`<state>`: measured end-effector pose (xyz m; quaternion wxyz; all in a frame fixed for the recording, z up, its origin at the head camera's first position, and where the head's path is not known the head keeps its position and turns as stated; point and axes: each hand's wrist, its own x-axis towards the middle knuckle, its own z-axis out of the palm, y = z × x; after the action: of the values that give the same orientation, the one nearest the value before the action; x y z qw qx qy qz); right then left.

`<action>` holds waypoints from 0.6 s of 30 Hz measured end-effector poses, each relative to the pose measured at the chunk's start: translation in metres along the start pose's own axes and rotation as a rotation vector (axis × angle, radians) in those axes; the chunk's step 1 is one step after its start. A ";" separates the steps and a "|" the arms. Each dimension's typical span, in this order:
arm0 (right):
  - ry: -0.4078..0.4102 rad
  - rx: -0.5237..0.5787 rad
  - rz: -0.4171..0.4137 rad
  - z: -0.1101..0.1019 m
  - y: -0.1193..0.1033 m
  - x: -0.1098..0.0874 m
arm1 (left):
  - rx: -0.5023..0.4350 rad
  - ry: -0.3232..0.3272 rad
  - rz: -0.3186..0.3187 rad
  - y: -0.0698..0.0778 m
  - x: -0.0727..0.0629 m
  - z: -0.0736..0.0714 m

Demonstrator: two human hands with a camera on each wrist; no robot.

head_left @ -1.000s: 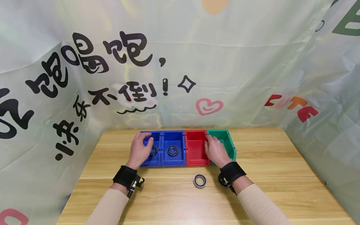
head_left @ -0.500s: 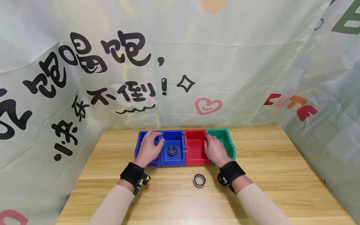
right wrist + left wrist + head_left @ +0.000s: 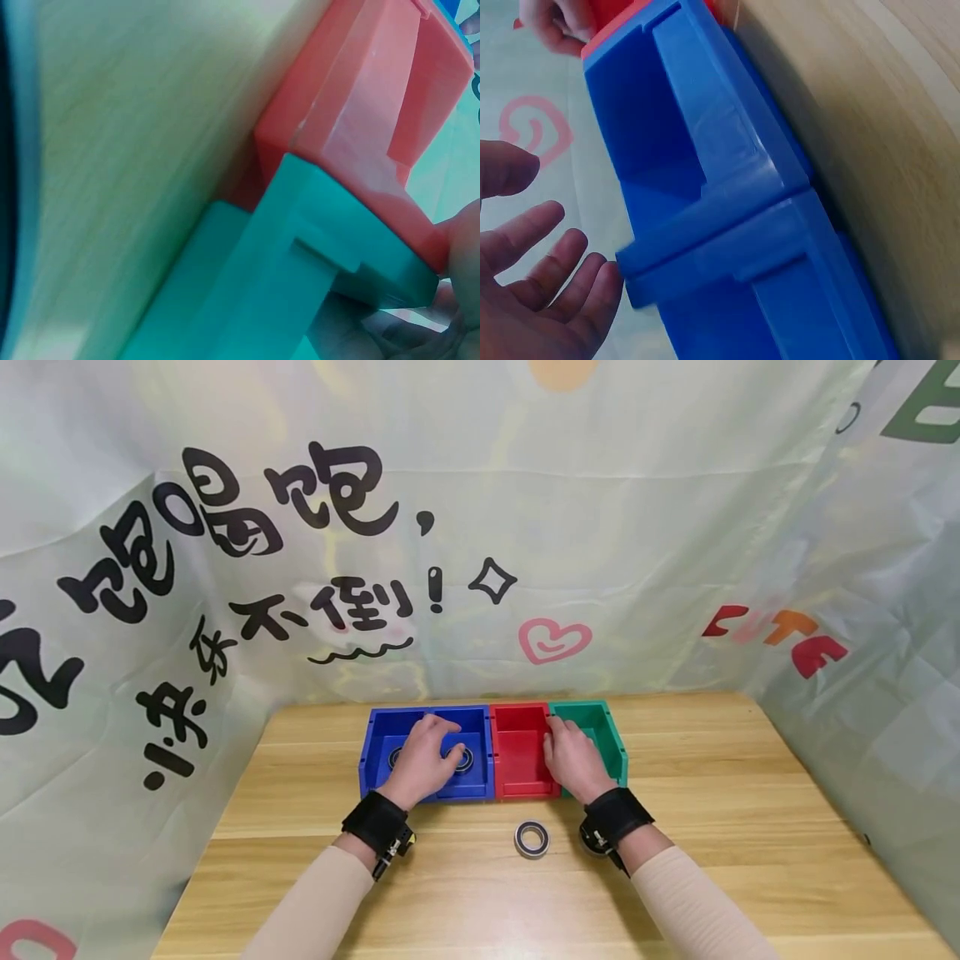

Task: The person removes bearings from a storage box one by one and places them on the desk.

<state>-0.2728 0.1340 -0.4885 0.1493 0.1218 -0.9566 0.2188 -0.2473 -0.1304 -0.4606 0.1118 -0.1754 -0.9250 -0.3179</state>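
My left hand (image 3: 423,764) hovers over the two joined blue bins, fingers spread and holding nothing. Beneath it, a bearing (image 3: 393,758) in the left blue bin (image 3: 381,724) is partly covered by the hand. Another bearing (image 3: 468,761) in the right blue bin (image 3: 477,727) shows past the thumb. My right hand (image 3: 577,764) pinches the adjoining walls of the red bin (image 3: 519,760) and green bin (image 3: 620,747). In the right wrist view, its thumb lies on the red bin's side (image 3: 367,161), with fingers inside the green bin (image 3: 247,300).
In front of the red bin, a bearing (image 3: 519,841) lies flat on the wooden table (image 3: 465,902). Another round piece (image 3: 597,852) is mostly hidden under the right wrist strap. A printed cloth (image 3: 645,543) hangs behind and beside the table.
My left hand has moved right, from the left blue bin towards the right one, uncovering part of the left bin's bearing. The right hand keeps its hold on the bin walls.
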 end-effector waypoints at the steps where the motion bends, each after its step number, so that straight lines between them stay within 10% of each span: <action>1: -0.001 0.002 0.000 0.000 0.000 0.000 | 0.008 -0.012 0.000 0.002 0.001 0.001; 18: -0.005 0.006 0.019 -0.002 -0.001 0.000 | 0.235 -0.217 0.070 0.020 0.011 0.021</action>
<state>-0.2717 0.1335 -0.4867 0.1443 0.1136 -0.9574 0.2226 -0.2516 -0.1001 -0.4621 0.0420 -0.2267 -0.9558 -0.1825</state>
